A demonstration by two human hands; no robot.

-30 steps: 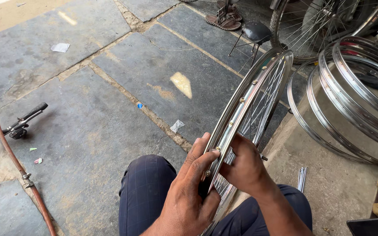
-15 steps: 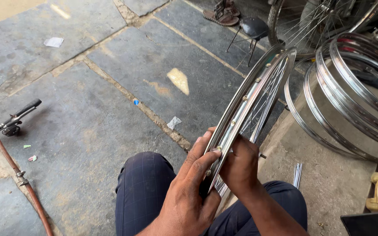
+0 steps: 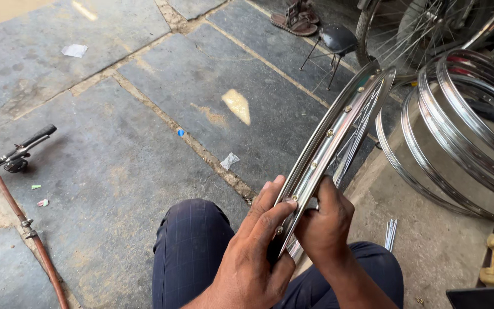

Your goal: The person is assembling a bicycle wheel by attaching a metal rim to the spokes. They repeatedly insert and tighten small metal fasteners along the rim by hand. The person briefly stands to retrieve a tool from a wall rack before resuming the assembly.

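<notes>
Left hand [image 3: 253,252] and right hand [image 3: 324,223] grip 1 spoked wheel rim [image 3: 333,137].

Right hand [image 3: 322,224] slid a little down and in along the rim [image 3: 327,143], fingers curled tighter over its lower edge near frame centre-bottom. Left hand [image 3: 253,252] shifted slightly, thumb now lying across the rim's channel. Rim top tipped a touch toward the upper right. View drifted: sandals [image 3: 294,17] now cut by the top edge, handlebar [image 3: 21,150] and hose [image 3: 12,212] slid toward the left edge, spokes [image 3: 391,233] on the floor lower right.
</notes>
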